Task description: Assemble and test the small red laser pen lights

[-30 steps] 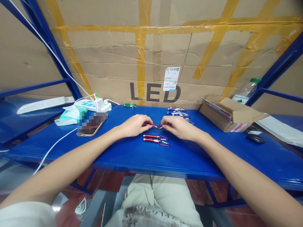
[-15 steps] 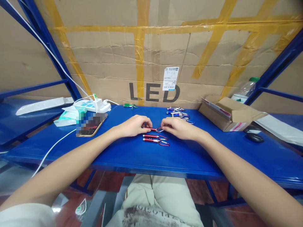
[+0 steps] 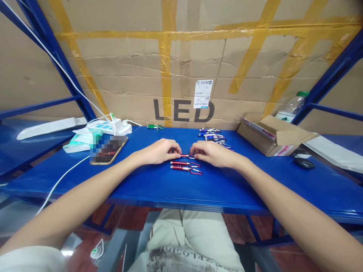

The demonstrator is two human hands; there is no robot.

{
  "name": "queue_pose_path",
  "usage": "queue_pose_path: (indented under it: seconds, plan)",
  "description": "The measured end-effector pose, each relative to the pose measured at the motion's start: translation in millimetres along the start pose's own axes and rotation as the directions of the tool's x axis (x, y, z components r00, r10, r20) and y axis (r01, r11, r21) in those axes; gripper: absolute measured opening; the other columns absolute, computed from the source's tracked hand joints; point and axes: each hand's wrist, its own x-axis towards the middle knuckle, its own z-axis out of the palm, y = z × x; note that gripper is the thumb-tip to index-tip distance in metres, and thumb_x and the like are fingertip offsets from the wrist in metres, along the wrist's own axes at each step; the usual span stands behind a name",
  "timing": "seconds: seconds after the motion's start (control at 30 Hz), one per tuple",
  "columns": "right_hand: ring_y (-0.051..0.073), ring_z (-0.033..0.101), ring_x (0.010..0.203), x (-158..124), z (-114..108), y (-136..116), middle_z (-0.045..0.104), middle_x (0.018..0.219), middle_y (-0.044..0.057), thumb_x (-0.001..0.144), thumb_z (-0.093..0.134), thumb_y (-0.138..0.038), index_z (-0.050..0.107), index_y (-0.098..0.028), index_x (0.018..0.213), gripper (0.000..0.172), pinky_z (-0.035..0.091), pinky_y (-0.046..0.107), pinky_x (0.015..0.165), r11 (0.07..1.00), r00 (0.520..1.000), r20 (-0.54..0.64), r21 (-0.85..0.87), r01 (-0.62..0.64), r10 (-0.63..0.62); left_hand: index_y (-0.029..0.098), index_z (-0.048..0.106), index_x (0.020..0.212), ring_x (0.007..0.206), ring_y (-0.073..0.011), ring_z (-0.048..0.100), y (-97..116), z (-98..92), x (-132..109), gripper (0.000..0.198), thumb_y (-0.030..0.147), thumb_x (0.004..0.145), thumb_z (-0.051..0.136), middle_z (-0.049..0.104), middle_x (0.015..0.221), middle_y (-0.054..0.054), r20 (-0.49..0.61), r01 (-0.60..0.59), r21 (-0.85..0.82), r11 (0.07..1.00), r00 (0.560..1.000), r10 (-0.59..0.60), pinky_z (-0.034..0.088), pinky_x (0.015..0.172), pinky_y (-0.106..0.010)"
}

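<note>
Penlight (image 3: 185, 156), red, with a metal clip at its right end, lies crosswise between the two hands, low over or on the blue table (image 3: 159, 189); contact with the surface cannot be confirmed. The left hand (image 3: 166, 152) has thumb and fingertips pinched around the left end, which they cover. The right hand (image 3: 210, 154) has its fingers curled at the clip end; whether they grip the clip or merely rest against it cannot be determined. Directly on the near side lie a second red penlight (image 3: 179, 163) and a third red penlight (image 3: 179, 168), roughly parallel, clips to the right. On the far side, beyond the right hand, is a cluster of blue penlights (image 3: 210, 138), partly covered by that hand. A green penlight (image 3: 153, 127) lies at the far edge, left of the cluster. To the left are a phone (image 3: 110, 157) and, beyond it, a white power strip (image 3: 123, 130). To the right stands a small carton (image 3: 256, 138), with a black mouse (image 3: 303, 163) just beside it on the near right.
</note>
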Motion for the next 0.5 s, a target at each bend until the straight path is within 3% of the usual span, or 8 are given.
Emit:
queue_pose_path:
  seconds: [0.2,0.37,0.5]
  plan:
    - [0.024,0.068,0.095,0.6,-1.4,-5.0,0.073,0.106,0.009,0.101,0.058,-0.016,0.072,-0.020,0.107,0.016,0.051,0.035,0.086,0.999,0.999,0.044,0.031,-0.032,0.030,0.019,0.081,0.110,0.099,-0.0213,0.073,0.0,-1.6,0.9,0.028,0.038,0.106,0.061,0.079,0.111,-0.007,0.026,-0.028,0.030,0.999,0.999,0.027,0.050,0.088,-0.030]
    - [0.024,0.068,0.097,1.3,-1.6,-6.5,0.074,0.107,0.008,0.102,0.058,-0.018,0.072,-0.020,0.107,0.014,0.051,0.035,0.089,0.998,0.998,0.052,0.059,-0.028,0.025,0.019,0.080,0.110,0.098,-0.0203,0.073,0.6,-1.1,0.8,0.025,0.037,0.106,0.063,0.081,0.111,-0.005,0.024,-0.021,-0.017,1.000,0.999,0.022,0.050,0.087,-0.029]
    - [0.022,0.068,0.090,1.7,-1.3,-6.5,0.075,0.103,0.007,0.099,0.062,-0.018,0.071,-0.020,0.104,0.011,0.049,0.032,0.082,0.995,0.997,0.060,0.090,-0.051,0.046,0.020,0.081,0.109,0.094,-0.0197,0.073,0.3,-0.3,0.6,0.025,0.038,0.105,0.064,0.080,0.107,-0.006,0.025,-0.038,-0.044,0.998,0.999,0.039,0.050,0.083,-0.028]
